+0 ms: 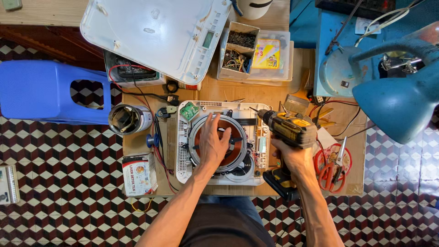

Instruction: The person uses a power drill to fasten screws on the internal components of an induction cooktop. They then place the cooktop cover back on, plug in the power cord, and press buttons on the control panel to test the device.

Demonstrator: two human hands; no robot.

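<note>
Disassembly looks well along, judging from how things lie: the white top cover (157,36) is already off and lies upside down at the far side of the wooden surface (215,91), partly over a dark box with red wires (130,73), while the opened appliance base (224,142) sits in the middle with its round copper-coloured coil disc (218,142) and a small green circuit board (189,111) exposed. What is left, as far as can be told, is the coil and the parts under it, which sit in place in the base. The left hand (213,142) lies flat on the coil disc, fingers spread and pointing away from the person, pressing or steadying rather than closing on anything. The right hand (292,158) has its grip closed around the handle of a yellow-and-black cordless drill (288,132), just beside the right edge of the base. The drill's body runs roughly left to right, its bit end pointing left and slightly away, toward the upper right corner of the base; its handle and battery point back toward the person. Whether the bit touches a screw cannot be told. Red-handled snips (334,169) lie to the right, clear boxes of small parts (256,55) at the far side, a metal can (128,120) and a small carton (138,174) to the left.
</note>
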